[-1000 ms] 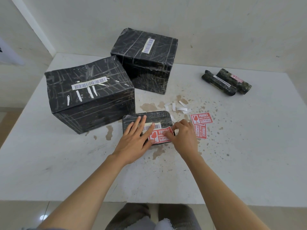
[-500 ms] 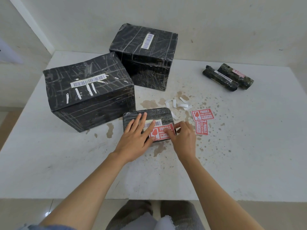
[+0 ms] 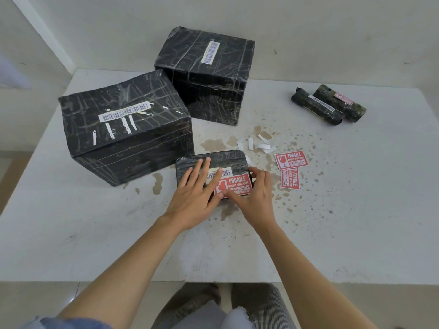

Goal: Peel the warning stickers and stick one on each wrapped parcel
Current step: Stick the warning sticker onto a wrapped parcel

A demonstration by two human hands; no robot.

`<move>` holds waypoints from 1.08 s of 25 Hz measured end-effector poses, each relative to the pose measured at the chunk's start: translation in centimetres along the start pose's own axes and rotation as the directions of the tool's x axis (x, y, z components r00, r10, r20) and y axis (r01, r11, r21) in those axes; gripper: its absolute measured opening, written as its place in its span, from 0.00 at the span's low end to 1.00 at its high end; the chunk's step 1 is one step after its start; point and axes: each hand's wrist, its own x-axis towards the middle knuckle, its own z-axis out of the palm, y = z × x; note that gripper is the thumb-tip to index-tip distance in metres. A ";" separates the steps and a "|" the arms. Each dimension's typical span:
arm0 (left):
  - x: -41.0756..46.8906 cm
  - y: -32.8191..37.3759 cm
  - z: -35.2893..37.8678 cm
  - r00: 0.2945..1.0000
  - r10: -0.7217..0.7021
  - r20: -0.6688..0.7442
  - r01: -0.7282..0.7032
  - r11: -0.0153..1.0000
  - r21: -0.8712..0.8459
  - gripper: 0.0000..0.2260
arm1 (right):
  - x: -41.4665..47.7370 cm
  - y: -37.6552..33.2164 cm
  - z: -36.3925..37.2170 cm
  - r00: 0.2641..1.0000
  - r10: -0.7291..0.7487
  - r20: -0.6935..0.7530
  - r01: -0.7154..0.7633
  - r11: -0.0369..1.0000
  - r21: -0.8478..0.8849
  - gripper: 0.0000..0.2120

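I'm seeing the table (image 3: 332, 233) carrying two big wrapped boxes (image 3: 123, 129), then the small flat parcel (image 3: 213, 160) near me. My left hand (image 3: 194, 193) is lying flat on it, fingers spread; my right hand (image 3: 254, 198) is pressing the red FRAGILE sticker (image 3: 237, 184) onto its top. Two spare stickers (image 3: 291, 160) are lying just right.

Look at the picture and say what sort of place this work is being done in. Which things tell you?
Probably a plain packing or dispatch corner, not a shop: black-wrapped parcels bearing barcode labels, loose red Fragile stickers, and a stained white table against bare walls.
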 end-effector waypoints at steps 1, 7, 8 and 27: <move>0.0 0.0 0.0 1.000 0.002 0.001 -0.002 1.000 0.002 0.36 | 0.1 0.2 -0.1 1.000 0.006 0.012 -0.006 1.000 0.027 0.39; 0.0 -0.3 0.0 1.000 0.015 0.019 -0.015 1.000 -0.006 0.37 | 0.2 0.8 -1.0 0.998 0.022 0.060 -0.032 0.985 0.167 0.29; 0.0 -0.3 -0.1 1.000 0.017 0.026 -0.017 1.000 -0.005 0.37 | 0.2 1.0 -1.1 0.998 0.015 0.064 -0.025 0.985 0.170 0.28; 0.2 -1.1 -0.8 0.995 0.004 0.096 0.000 0.999 -0.042 0.43 | 2.9 -0.6 -0.2 0.962 0.268 0.058 -0.275 0.944 0.180 0.24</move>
